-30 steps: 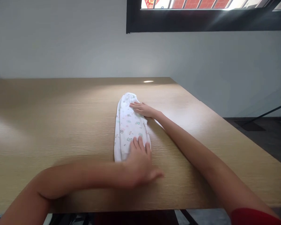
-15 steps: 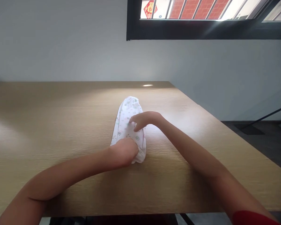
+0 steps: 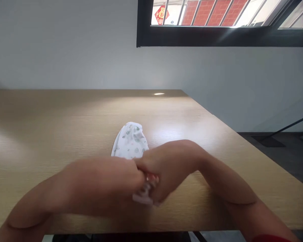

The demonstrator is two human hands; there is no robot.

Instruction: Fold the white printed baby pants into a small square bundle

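Observation:
A small white garment point(image 3: 130, 141) with a faint coloured print lies on the wooden table point(image 3: 53, 134), its far end flat and its near end lifted. My left hand point(image 3: 116, 178) and my right hand point(image 3: 164, 168) meet over the near end, both closed on the cloth, and a bit of white fabric point(image 3: 142, 198) hangs below them. Both hands are blurred by motion and hide the near half of the garment.
The table's right edge point(image 3: 232, 131) runs diagonally, with dark floor point(image 3: 288, 151) beyond it. A grey wall point(image 3: 65, 50) stands behind the table, and a black-framed window point(image 3: 217, 35) is at the upper right. A spot of light point(image 3: 159, 93) lies near the far edge.
Both hands have closed on the garment's near end and pulled it up and toward me. The cloth looks shorter on the table. The camera has tilted slightly.

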